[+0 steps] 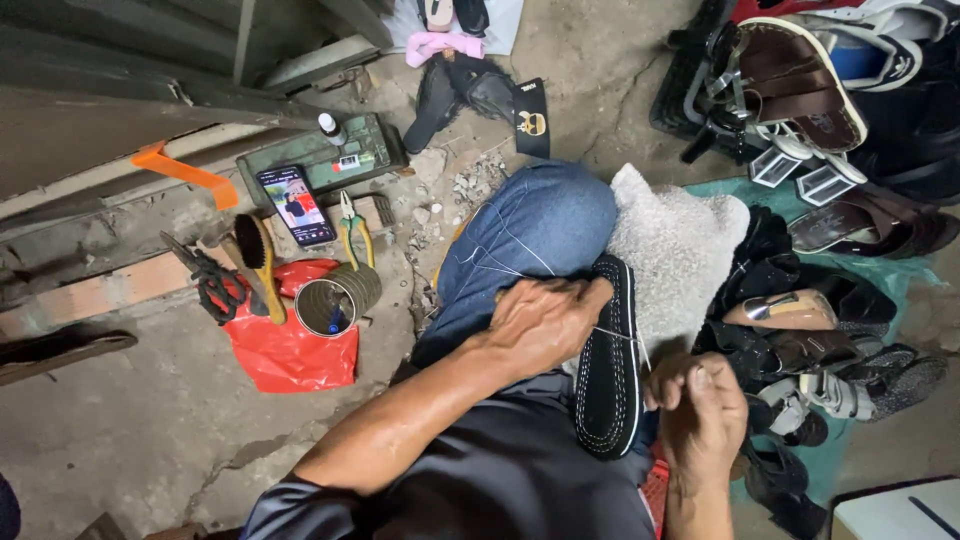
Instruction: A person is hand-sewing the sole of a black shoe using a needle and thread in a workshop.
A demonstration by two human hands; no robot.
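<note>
— While the black shoe sole [607,360] lies edge-up across the lap, against the knee in blue jeans [530,240], which hand is steadying it?

— The left hand [545,322]. It is curled over the sole's upper edge, fingers closed around the rim. The right hand [703,410] sits just beside the lower end, pinched tight on something thin; a pale thread [617,335] runs taut from the sole toward it. Whether a needle or awl is in that pinch, I cannot tell.

— How would you judge the sole to handle?

— Light, I'd say, and rubbery: stiff enough along its length to stand on edge, yet likely to flex if squeezed at the middle. White stitches line the rim, so the edge is the sensible place to grip, as the left hand does now, away from the thread. The thread itself looks thin and could snap or tangle under a jerk.

— What lies around?

— A woolly grey cushion [680,250] behind the sole, a heap of dark sandals [800,360] to the right, and to the left a tin can [335,300] on red plastic [290,350], pliers [352,228], a brush [258,255] and a phone [296,205].
</note>
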